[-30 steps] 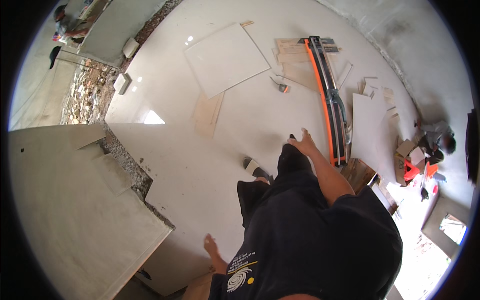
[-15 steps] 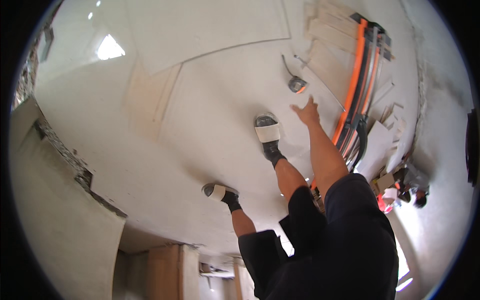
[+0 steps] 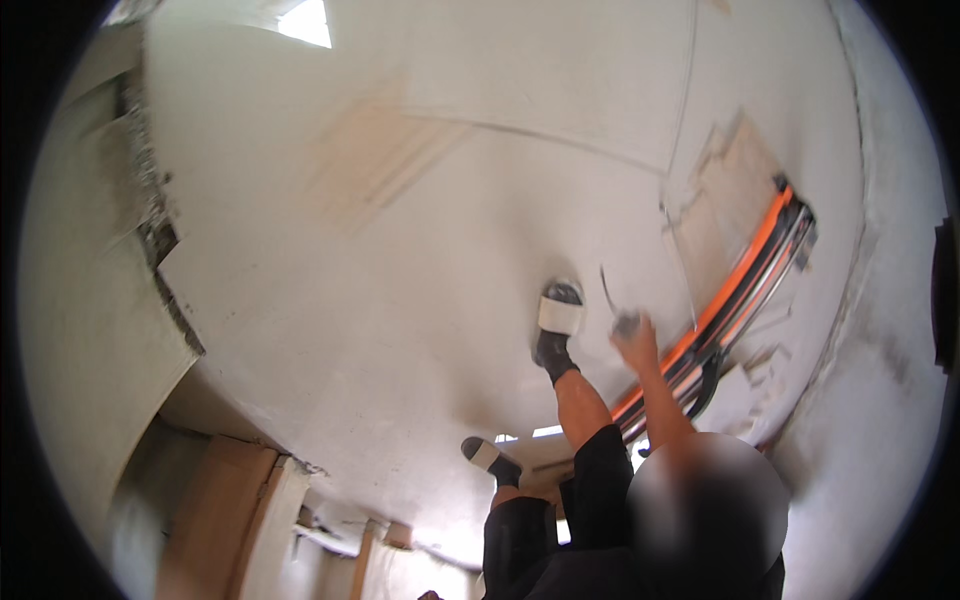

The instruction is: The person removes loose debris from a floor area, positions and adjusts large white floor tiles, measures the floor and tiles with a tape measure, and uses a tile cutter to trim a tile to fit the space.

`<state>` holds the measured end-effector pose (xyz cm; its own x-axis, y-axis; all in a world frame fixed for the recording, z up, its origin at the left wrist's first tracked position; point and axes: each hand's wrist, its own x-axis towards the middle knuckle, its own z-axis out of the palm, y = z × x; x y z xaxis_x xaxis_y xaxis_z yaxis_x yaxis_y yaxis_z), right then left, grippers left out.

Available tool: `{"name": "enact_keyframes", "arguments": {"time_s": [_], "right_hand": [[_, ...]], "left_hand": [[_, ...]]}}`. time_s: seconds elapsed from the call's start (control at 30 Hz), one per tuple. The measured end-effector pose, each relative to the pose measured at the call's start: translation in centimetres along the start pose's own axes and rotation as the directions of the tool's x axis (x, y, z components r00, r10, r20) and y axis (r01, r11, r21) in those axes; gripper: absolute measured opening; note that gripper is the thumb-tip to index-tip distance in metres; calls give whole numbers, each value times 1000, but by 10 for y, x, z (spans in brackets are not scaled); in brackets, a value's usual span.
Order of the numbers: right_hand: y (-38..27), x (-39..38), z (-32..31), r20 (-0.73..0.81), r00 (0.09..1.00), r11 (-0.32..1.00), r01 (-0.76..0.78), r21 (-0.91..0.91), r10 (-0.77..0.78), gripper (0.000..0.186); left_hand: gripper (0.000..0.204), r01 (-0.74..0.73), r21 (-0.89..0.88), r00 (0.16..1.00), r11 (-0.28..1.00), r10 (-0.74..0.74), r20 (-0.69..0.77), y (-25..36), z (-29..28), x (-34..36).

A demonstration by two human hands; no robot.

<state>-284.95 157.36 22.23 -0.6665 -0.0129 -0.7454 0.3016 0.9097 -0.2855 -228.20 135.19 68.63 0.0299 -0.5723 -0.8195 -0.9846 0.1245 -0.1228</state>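
Observation:
My right hand (image 3: 637,347) reaches down to the floor beside my foot, its fingers closed around a tape measure (image 3: 627,324). A dark strip of the tape sticks out from the case, pointing away from me. Motion blur softens the hand and the case. To the right of the hand lies a long orange and black tile cutter (image 3: 735,285) with metal rails. My left hand does not show.
My feet wear dark slides with pale straps (image 3: 561,316). Beyond the cutter's left side lie tan boards (image 3: 738,170), with a thin rod (image 3: 682,262) nearby. Broken pieces (image 3: 765,375) lie by the right wall. A jagged wall edge (image 3: 160,240) borders the left.
My right hand has gone from stretched out and empty, near the tape measure, to closed on it. The whole view has turned, so the floor items appear lower and further right.

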Motion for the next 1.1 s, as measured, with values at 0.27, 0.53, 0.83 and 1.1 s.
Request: {"name": "enact_keyframes", "arguments": {"time_s": [0.27,0.53,0.83,1.1], "right_hand": [[1,-215,-104,29,998,972,66,-225,-61,87],[-142,-392,-78,-48,978,859,156,-487,-205,88],[-384,-594,131,605,643,433,765,-478,-469,99],[-520,-798,400,791,395,-98,866,-490,-467,102]], "left_hand": [[47,327,-480,944,814,-262,199,-62,144,-2],[34,178,-513,950,840,-283,-133,-255,290,-25],[33,-83,-996,593,-10,-804,-42,-336,225,-7],[40,-30,-798,267,-602,-774,574,-341,223,-79]]}}
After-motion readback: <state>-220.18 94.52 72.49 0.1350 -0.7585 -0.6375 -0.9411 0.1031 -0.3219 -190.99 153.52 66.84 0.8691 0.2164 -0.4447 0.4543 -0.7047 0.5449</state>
